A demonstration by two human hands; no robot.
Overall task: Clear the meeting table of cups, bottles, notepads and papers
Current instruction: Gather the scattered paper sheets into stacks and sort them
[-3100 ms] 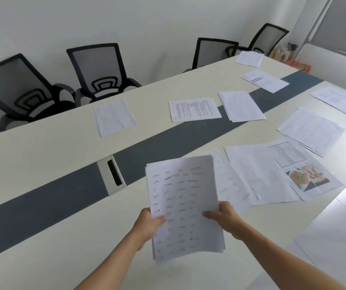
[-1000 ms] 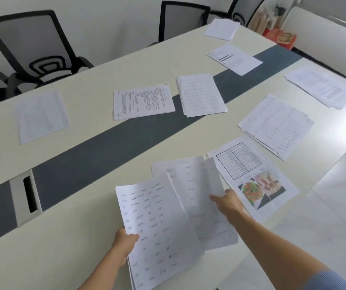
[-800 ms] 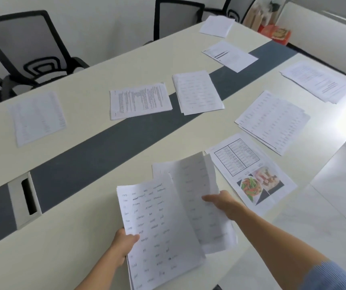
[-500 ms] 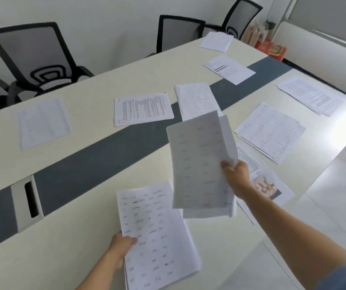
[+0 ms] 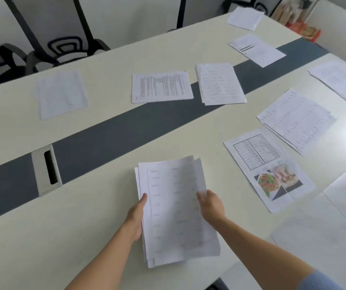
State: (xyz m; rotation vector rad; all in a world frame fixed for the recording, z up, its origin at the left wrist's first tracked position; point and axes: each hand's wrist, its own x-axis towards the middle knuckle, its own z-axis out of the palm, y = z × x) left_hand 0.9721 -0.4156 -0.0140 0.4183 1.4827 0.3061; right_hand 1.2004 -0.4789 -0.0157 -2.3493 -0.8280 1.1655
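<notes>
Both hands grasp one stack of papers [image 5: 174, 210] at the near edge of the table [image 5: 80, 222]. The left hand [image 5: 135, 218] grips the stack's left edge, with the thumb lying along the top sheet and the fingers hidden beneath. The right hand [image 5: 210, 206] pinches the right edge, thumb on top. The sheets are slightly fanned at the far corner, and the print on them is too blurred to read. I cannot tell whether the stack rests on the table or is held just above it.

Just to the right of the right hand lies a sheet with a chart and food photos [image 5: 270, 170], flat on the table. Beyond it, further right, is a second pile [image 5: 295, 120], and past that a third pile [image 5: 339, 80] near the table's corner.

Ahead of both hands a grey strip [image 5: 126, 128] runs across the table, with a cable slot [image 5: 46, 170] in it, left of the left hand. Beyond the strip lie a printed page [image 5: 161, 86], a small pile [image 5: 220, 83] partly on the strip, and a pale sheet [image 5: 62, 94] far to the left. Two more sheets [image 5: 255, 50] lie further off to the right. Black chairs [image 5: 63, 38] stand behind the table.
</notes>
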